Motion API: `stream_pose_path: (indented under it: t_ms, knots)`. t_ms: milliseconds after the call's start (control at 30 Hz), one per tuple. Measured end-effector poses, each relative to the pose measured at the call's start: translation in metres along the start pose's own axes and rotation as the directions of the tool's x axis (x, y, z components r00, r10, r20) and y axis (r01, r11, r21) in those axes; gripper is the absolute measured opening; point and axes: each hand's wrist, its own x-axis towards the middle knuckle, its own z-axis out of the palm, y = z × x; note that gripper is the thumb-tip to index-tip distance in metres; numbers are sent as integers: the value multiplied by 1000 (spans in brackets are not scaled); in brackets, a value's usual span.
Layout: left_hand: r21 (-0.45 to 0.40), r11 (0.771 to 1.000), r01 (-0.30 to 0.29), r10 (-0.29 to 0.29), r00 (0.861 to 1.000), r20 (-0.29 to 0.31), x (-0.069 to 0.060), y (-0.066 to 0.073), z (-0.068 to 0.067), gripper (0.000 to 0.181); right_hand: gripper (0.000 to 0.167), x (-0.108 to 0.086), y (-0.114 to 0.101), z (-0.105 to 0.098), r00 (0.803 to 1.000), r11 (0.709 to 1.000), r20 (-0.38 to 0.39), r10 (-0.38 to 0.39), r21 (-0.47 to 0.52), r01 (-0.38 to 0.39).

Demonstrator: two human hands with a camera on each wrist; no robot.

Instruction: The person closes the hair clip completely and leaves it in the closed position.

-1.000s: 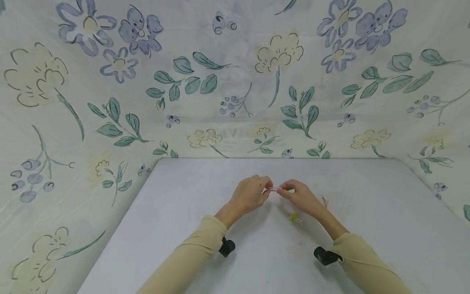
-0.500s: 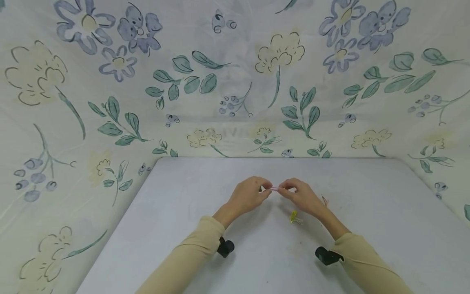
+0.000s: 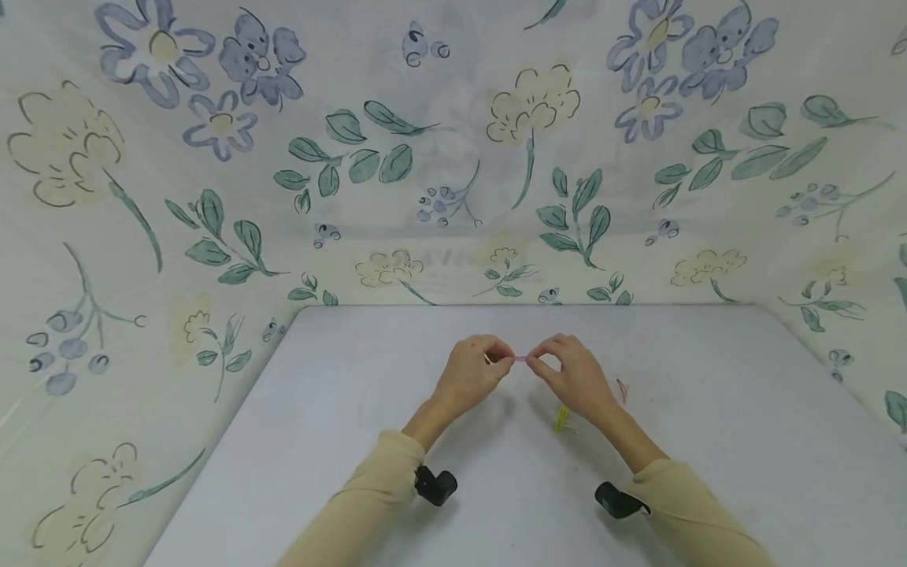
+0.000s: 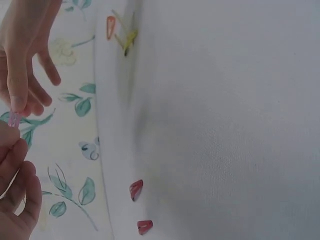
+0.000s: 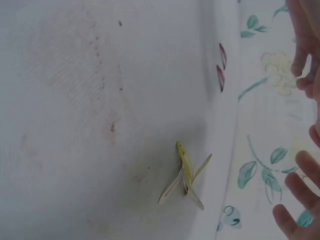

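- What did the head view show around the grip?
- Over the table (image 3: 340,370), the left hand (image 3: 471,372) and the right hand (image 3: 575,376) each pinched an end of a small pink piece (image 3: 520,359), its ends covered by fingertips. Nearer the person, on the grip's right, lay a yellow clip (image 3: 561,419) with pale strips (image 3: 572,428) against it. Farther right of the grip, just past the right hand, lay an orange clip (image 3: 622,389). Black cameras (image 3: 436,487) sat at the cuffs, well short of the grip.
- And against a second earlier?
- The ring of right thumb and forefinger had widened, and the orange clip showed more clearly beside the wrist.
- Any writing?
- Pale marks like lettering (image 3: 439,257) on the floral cloth (image 3: 468,47) beyond the grip, too faint to read.
- The left wrist view?
- The pink piece was held between both hands' fingertips. Two red clips (image 4: 135,190) lay on the left hand's side of the grip, the orange and yellow clips on the right's.
- The right wrist view?
- Three right fingers were spread; I could not tell the pinch from there. The yellow clip lay on the right hand's side, the red clips toward the left's
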Motion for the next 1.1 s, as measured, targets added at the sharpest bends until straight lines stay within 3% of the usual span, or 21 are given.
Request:
stream_pose_path:
  t_ms: [367, 633, 933, 1100]
  knots:
    - [52, 999, 7, 0, 991, -134, -15, 4, 7, 4, 10, -6, -3, 9, 988, 992, -112, -107, -85, 97]
    - [24, 997, 68, -63, 981, -185, -22, 3, 15, 4, 8, -9, -1, 17, 991, 995, -103, -84, -60, 78]
    - [16, 996, 85, -80, 976, -204, -26, 1, 17, 5, 8, -13, -5, 23, 992, 998, -112, -51, -41, 47]
    - [6, 998, 66, -63, 976, -208, -29, -1, 20, 4, 7, -17, -5, 26, 988, 998, -147, -46, -43, 40]
